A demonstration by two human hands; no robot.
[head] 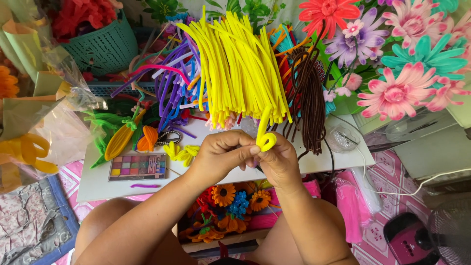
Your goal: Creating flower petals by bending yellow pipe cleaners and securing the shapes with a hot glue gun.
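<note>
Both hands meet above the white desk (93, 184), left hand (218, 154) and right hand (279, 162) fingers pinching a looped yellow pipe cleaner (266, 140) beneath the yellow bundle (235, 64).

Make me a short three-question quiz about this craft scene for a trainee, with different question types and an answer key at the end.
1. True or false: both hands are pinching the looped yellow pipe cleaner.
2. Multiple choice: what lies on the white table left of the left hand? A) a pair of pliers B) a makeup palette of coloured squares C) a glue gun
3. Fill in: right of the big yellow bundle hangs a bundle of ___ pipe cleaners.

Key
1. True; the left hand and right hand meet at its base.
2. B, the palette.
3. Brown.
</note>
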